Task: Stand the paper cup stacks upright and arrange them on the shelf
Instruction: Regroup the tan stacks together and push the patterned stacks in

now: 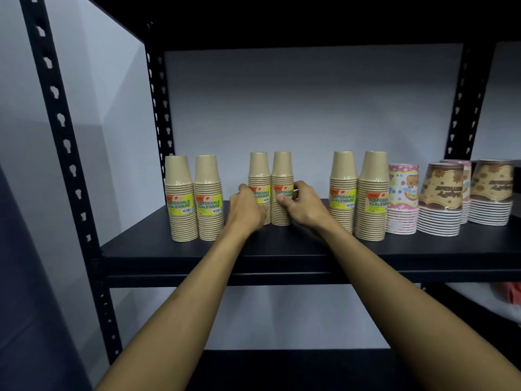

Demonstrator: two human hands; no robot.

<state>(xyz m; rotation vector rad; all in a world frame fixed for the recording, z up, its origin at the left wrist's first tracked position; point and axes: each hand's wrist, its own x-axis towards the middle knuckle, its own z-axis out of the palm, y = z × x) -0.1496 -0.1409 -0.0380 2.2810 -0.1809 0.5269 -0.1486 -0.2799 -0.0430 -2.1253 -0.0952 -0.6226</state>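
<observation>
Several tan paper cup stacks with yellow labels stand upright on the black shelf (282, 249). One pair (194, 198) is at the left, a middle pair further back, and another pair (358, 193) at the right. My left hand (246, 207) grips the middle-left stack (258, 170) from its left side. The fingers of my right hand (300, 201) wrap the middle-right stack (282, 176) at its label. These two stacks touch each other.
Patterned cup stacks stand upright at the right: a pink one (402, 198) and brown ones (442, 198). Black perforated posts (60, 131) frame the shelf. A lower shelf (282, 368) lies beneath, with a red object (510, 294) at its right edge.
</observation>
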